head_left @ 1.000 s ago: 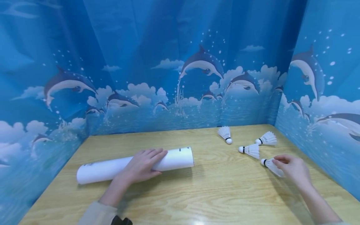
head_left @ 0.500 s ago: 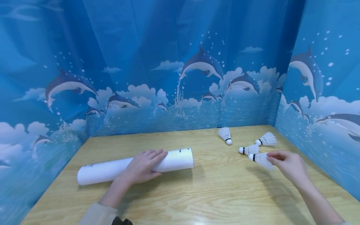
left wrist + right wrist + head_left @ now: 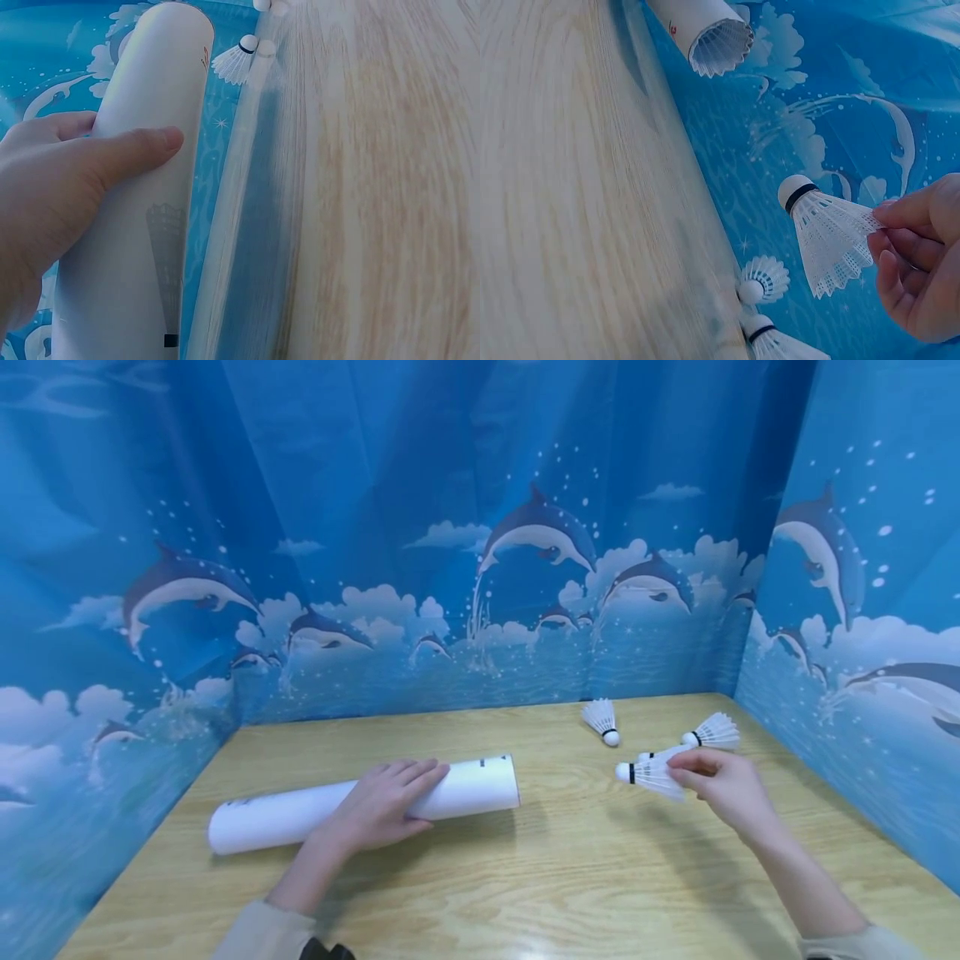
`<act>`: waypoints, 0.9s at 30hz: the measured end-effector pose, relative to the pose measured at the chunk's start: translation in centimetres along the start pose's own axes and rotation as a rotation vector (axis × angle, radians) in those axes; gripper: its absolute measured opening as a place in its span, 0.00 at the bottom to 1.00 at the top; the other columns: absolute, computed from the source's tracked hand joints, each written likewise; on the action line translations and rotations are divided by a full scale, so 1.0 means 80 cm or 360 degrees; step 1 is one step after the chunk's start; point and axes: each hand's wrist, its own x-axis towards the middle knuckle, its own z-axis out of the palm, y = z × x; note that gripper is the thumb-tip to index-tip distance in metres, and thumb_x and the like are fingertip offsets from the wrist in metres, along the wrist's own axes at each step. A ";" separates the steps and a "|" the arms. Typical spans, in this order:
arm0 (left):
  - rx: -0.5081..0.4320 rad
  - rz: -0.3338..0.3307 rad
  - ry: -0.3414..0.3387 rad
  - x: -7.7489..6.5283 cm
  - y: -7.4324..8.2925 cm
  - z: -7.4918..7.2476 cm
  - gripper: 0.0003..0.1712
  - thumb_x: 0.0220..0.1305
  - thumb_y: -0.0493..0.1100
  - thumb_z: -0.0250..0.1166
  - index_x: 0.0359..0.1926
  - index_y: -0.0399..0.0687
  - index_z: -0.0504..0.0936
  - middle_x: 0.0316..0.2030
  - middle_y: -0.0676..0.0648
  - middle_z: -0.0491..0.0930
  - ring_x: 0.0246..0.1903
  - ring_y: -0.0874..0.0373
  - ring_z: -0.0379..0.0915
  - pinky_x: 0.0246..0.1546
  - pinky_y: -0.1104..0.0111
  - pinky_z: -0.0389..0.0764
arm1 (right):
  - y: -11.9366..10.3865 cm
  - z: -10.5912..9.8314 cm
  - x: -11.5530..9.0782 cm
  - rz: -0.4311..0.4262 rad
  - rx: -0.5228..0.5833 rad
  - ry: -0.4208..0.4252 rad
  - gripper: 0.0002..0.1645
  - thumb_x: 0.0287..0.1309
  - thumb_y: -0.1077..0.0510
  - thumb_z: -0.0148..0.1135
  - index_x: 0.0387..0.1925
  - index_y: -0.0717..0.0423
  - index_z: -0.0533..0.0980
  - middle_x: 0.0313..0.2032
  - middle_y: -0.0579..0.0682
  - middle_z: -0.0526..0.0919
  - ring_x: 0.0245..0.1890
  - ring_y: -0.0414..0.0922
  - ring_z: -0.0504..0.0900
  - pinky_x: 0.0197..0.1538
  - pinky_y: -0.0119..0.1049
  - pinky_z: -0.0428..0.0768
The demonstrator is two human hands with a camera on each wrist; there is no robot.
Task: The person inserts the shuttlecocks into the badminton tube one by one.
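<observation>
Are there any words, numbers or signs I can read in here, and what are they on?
No word, number or brand can be read.
White tube, red mark near one end: too small to read.
White tube, dark marks near both ends: too small to read.
White tube, grey picture: no letters I can make out.
Held shuttlecock and blue curtain: no writing visible.

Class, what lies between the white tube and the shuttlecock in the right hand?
In the head view, only bare table shows between the tube and the shuttlecock held by the right hand.
</observation>
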 end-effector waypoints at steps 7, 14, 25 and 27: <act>-0.0015 -0.0004 0.0004 -0.001 0.001 0.000 0.48 0.44 0.57 0.73 0.66 0.48 0.65 0.58 0.44 0.71 0.53 0.48 0.71 0.50 0.52 0.74 | -0.023 0.022 0.007 -0.0027 0.0138 -0.0044 0.12 0.56 0.61 0.63 0.39 0.67 0.80 0.37 0.57 0.82 0.27 0.36 0.73 0.26 0.32 0.74; -0.0007 0.0005 0.0007 0.000 0.001 0.000 0.48 0.44 0.56 0.73 0.65 0.46 0.66 0.58 0.44 0.72 0.52 0.48 0.71 0.50 0.52 0.75 | -0.040 0.044 0.013 -0.0091 0.0257 -0.0099 0.10 0.54 0.65 0.63 0.37 0.68 0.80 0.36 0.57 0.83 0.26 0.36 0.73 0.26 0.33 0.75; 0.0014 0.0018 0.0008 0.001 0.002 0.001 0.48 0.44 0.57 0.73 0.65 0.47 0.66 0.58 0.44 0.72 0.52 0.48 0.71 0.49 0.53 0.75 | -0.064 0.084 0.020 -0.0163 0.0427 -0.0227 0.09 0.53 0.65 0.64 0.36 0.67 0.80 0.35 0.55 0.82 0.26 0.38 0.72 0.25 0.30 0.73; 0.0018 0.0019 0.0015 0.002 0.003 0.001 0.48 0.44 0.57 0.73 0.65 0.47 0.65 0.58 0.44 0.72 0.52 0.48 0.71 0.48 0.53 0.75 | -0.068 0.092 0.021 -0.0184 0.0439 -0.0235 0.08 0.52 0.65 0.64 0.36 0.66 0.81 0.36 0.55 0.82 0.26 0.38 0.72 0.25 0.30 0.73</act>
